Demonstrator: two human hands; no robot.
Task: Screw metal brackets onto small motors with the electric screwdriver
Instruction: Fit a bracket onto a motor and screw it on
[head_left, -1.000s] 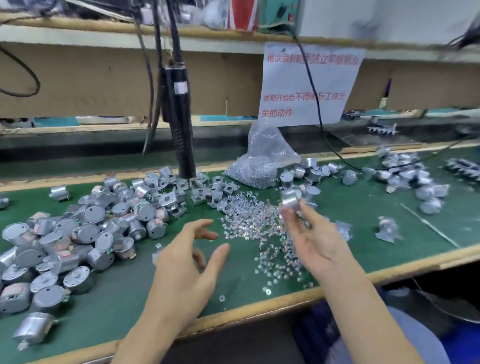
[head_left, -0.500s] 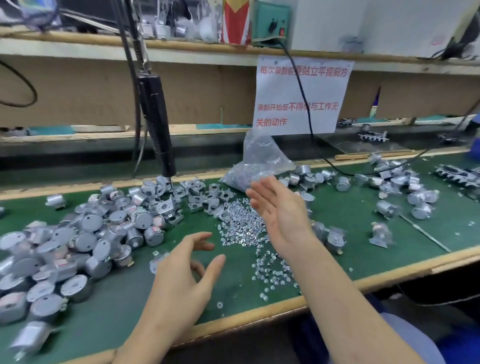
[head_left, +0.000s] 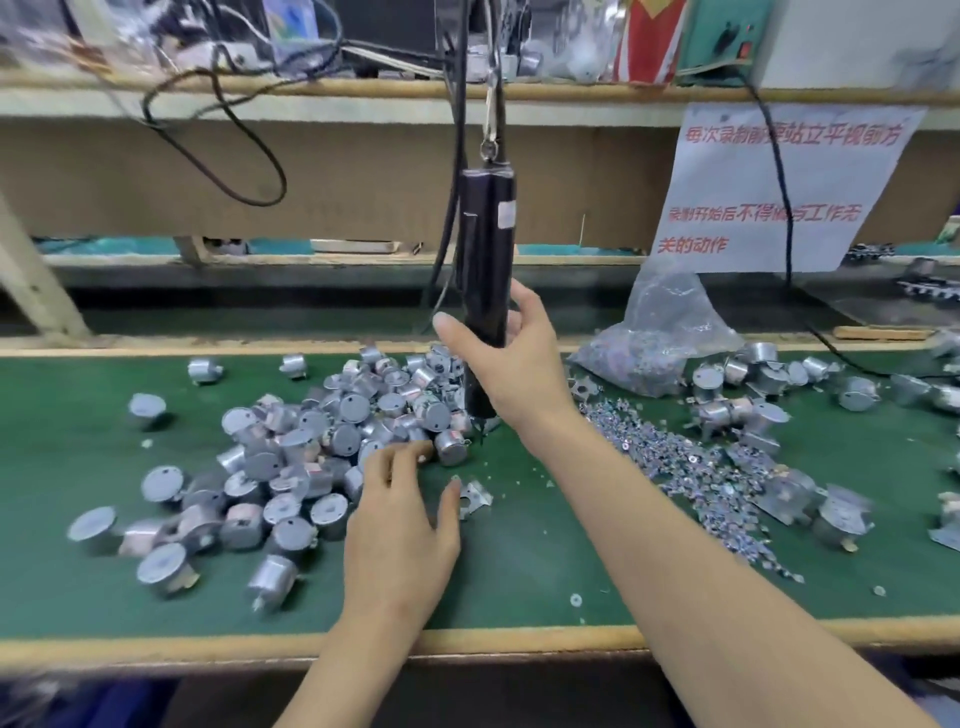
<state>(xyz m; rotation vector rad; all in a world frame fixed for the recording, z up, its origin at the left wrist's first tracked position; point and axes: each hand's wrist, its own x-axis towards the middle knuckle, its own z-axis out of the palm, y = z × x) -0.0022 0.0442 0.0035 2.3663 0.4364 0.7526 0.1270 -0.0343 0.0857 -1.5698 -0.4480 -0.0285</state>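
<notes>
While the bag (head_left: 660, 332) holds metal parts (head_left: 623, 361), right hand (head_left: 514, 369) grips screwdriver (head_left: 485, 249).

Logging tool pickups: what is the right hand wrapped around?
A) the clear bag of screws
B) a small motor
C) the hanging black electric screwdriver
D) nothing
C: the right hand has its thumb and fingers curled round the lower body of the black electric screwdriver, which hangs above the bench.

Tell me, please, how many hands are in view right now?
2. The right hand grips the hanging electric screwdriver; the left hand reaches at the edge of the motor heap, thumb beside a loose bracket. Neither is hidden.
</notes>
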